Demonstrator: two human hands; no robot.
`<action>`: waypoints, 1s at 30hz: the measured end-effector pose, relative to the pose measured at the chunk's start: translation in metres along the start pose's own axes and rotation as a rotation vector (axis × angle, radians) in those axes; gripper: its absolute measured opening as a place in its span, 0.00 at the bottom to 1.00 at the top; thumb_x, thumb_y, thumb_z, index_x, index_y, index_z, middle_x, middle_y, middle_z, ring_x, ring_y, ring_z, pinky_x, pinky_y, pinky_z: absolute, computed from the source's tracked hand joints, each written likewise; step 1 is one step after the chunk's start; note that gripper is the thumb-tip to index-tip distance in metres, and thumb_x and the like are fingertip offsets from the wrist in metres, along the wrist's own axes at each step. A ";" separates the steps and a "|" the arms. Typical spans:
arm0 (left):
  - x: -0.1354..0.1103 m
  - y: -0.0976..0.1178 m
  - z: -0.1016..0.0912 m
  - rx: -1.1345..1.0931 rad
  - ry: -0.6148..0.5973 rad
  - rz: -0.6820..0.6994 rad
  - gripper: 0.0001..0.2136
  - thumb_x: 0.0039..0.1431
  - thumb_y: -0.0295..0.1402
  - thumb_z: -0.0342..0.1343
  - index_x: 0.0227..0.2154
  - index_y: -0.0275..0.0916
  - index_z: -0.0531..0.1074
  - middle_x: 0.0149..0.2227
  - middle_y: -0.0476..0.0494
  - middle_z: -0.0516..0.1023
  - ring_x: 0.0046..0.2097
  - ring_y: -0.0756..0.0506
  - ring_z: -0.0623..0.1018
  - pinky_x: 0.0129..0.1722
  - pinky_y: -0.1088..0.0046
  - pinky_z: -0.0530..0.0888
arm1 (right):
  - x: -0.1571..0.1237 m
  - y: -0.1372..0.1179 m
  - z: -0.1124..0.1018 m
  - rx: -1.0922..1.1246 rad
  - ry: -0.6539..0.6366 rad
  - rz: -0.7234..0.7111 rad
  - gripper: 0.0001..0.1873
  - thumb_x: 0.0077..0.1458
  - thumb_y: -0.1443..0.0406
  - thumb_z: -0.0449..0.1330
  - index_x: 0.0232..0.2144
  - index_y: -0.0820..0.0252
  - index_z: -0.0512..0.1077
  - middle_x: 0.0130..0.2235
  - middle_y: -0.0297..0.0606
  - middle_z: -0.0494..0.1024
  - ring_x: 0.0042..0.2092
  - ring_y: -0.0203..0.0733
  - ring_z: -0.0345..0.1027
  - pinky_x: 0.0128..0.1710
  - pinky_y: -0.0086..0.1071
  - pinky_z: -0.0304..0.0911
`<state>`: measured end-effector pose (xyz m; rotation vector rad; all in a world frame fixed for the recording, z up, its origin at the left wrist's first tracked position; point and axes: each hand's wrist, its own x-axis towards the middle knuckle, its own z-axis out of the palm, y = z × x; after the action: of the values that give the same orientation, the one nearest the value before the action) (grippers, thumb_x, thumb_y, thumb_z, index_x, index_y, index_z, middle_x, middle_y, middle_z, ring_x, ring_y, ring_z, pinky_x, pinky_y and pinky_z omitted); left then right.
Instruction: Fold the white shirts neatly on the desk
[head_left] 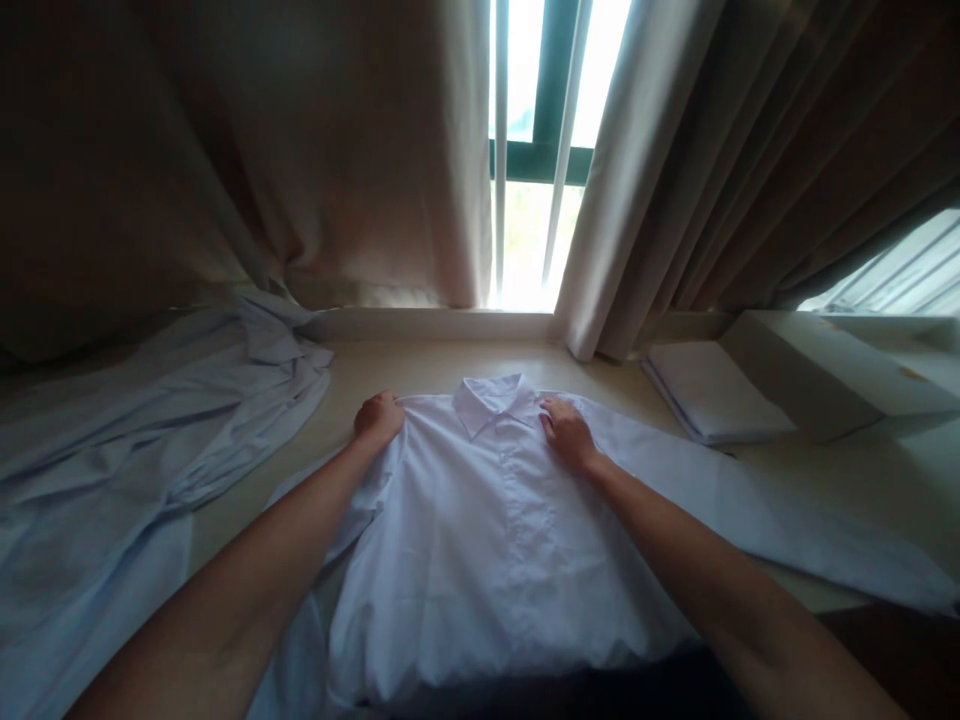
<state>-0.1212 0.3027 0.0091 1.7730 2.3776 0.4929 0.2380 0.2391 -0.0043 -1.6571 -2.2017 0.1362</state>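
Note:
A white collared shirt [465,530] lies front side up before me, with its collar pointing away and its lower edge hanging over the near side. My left hand [379,418] is closed on the shirt's left shoulder seam, the fingers pinching the cloth. On the other side of the collar, my right hand [568,430] rests on the shirt near the right shoulder, its fingers stretched out and slightly apart. One sleeve spreads far to the right. The other is bent beneath my left forearm and partly hidden.
A loose heap of white shirts [150,450] covers the left side of the table [420,358]. At the right are a folded white shirt [716,390] and a pale open box [817,370]. Curtains [375,180] hang along the window [540,160] behind.

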 end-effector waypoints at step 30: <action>-0.203 0.092 0.048 0.088 -0.047 0.531 0.30 0.64 0.48 0.35 0.64 0.35 0.52 0.67 0.39 0.51 0.68 0.41 0.49 0.65 0.54 0.42 | 0.093 -0.056 0.002 -0.349 -0.283 -0.177 0.18 0.60 0.69 0.45 0.37 0.65 0.76 0.42 0.54 0.77 0.49 0.51 0.61 0.49 0.42 0.44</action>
<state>0.0369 0.1419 -0.0226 2.4294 1.9029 0.3964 0.1649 0.3106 0.0328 -1.6891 -2.7016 -0.0715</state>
